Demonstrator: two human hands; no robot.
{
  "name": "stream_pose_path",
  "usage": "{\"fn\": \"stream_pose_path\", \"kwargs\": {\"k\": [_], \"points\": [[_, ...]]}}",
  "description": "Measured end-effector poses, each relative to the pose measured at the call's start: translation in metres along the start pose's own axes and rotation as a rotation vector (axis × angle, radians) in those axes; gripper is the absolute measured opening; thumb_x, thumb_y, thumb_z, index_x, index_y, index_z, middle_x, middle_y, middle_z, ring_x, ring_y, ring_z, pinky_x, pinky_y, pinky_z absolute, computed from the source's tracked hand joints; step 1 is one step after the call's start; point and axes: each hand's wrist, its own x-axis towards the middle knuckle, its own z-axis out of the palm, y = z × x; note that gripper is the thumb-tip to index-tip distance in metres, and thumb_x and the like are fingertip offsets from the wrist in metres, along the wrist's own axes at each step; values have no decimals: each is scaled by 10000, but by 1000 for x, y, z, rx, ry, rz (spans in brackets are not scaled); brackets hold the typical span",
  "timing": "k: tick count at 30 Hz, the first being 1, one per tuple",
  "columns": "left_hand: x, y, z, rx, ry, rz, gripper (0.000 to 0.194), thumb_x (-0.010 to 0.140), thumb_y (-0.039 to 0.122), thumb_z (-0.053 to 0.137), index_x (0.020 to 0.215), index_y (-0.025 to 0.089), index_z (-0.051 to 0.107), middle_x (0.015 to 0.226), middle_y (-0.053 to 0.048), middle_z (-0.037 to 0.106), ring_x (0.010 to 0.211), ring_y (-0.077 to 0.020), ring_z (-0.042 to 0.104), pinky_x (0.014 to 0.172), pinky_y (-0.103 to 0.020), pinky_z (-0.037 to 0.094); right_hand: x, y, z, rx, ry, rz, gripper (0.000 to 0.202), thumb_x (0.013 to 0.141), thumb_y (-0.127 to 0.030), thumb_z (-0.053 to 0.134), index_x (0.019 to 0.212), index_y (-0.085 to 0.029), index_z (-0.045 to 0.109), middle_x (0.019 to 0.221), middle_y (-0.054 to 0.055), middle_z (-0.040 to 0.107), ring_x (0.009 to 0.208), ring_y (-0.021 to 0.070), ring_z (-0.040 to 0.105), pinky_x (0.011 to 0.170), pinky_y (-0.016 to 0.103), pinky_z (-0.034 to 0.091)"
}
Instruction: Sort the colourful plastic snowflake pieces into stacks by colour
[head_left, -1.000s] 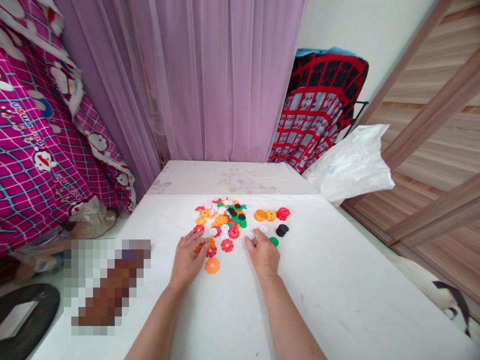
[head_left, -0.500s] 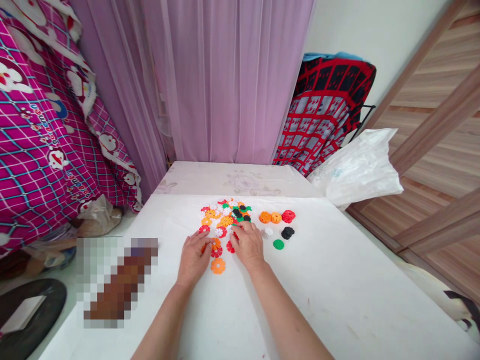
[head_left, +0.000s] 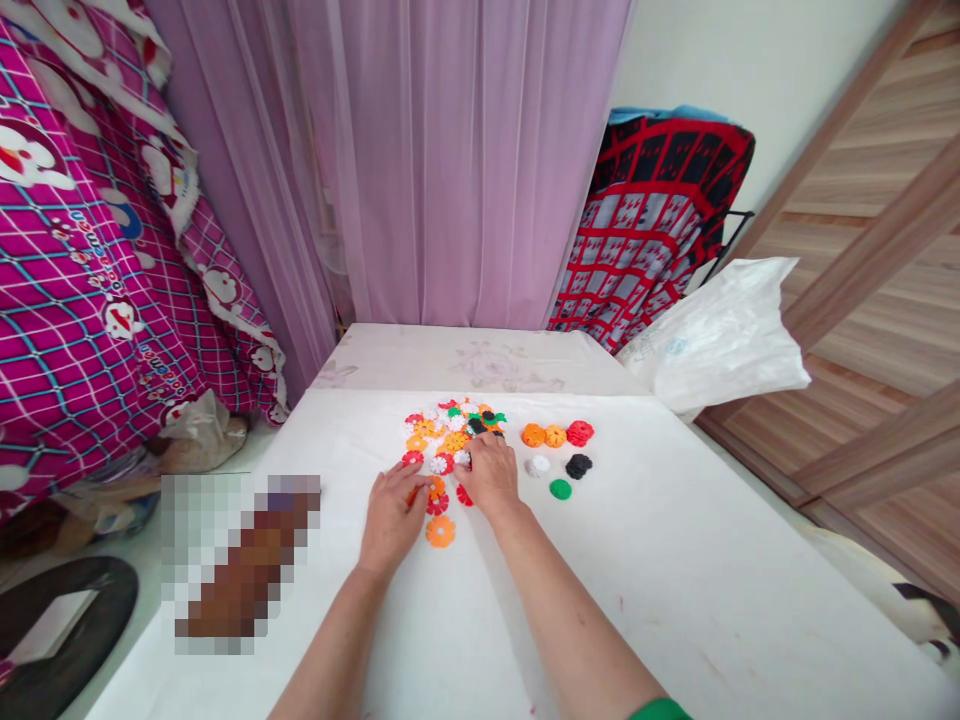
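Both hands work at a loose heap of flat plastic flower-shaped discs (head_left: 454, 432) in red, orange, white, green and black, lying mid-way across the white table (head_left: 675, 560). The right hand (head_left: 491, 478) reaches palm-down into the heap's near edge, fingertips curled onto pieces; whether it pinches one cannot be told, since the hand hides them. The left hand (head_left: 394, 510) rests flat, fingers spread, beside a lone orange disc (head_left: 440, 531). Small single-colour stacks (head_left: 559, 437) stand apart to the right, so sorting by colour seems under way.
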Motion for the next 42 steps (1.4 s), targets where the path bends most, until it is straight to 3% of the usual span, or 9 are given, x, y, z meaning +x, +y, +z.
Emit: {"fn": "stream_pose_path", "kwargs": {"k": [5,11,27,33,37,42], "points": [[0,-2,1,-12,11,1,283,858,309,465,918,278,740,1214,-55,688,1243,-273,547,1083,-544,349,-26,24,-14,138,156,59,198,767,-272,617,948,-208,665,926,60,656,877,212,564,793,325,412],[0,0,0,-4,-5,-11,295,859,333,456,925,285,739,1226,-53,682,1256,-280,537,1103,-557,317,-69,76,-23,235,235,365,285,753,-416,543,940,-226,643,865,8,639,670,153,549,633,278,398],[0,-2,1,36,2,0,299,855,332,454,911,271,741,1219,-59,686,1241,-277,554,1084,-545,358,-51,59,-18,161,33,461,214,825,-410,547,931,-239,623,803,-26,624,726,133,554,610,233,329],[0,-5,1,34,-7,10,311,866,343,442,912,276,742,1215,-54,689,1240,-277,555,1087,-540,353,-50,59,-17,153,23,457,275,813,-442,576,994,-243,632,821,-20,642,758,145,576,625,238,341],[0,-6,2,23,2,10,299,865,339,454,921,280,741,1213,-54,689,1232,-274,561,1087,-549,347,-56,61,-14,160,100,401,256,821,-389,567,996,-225,657,796,-11,646,741,147,575,637,239,361],[0,-6,3,0,12,3,301,868,345,455,920,275,743,1216,-62,687,1237,-276,555,1084,-554,346,-56,45,-15,119,235,18,218,872,-231,492,895,-215,708,878,38,656,836,160,558,774,258,391]]}}
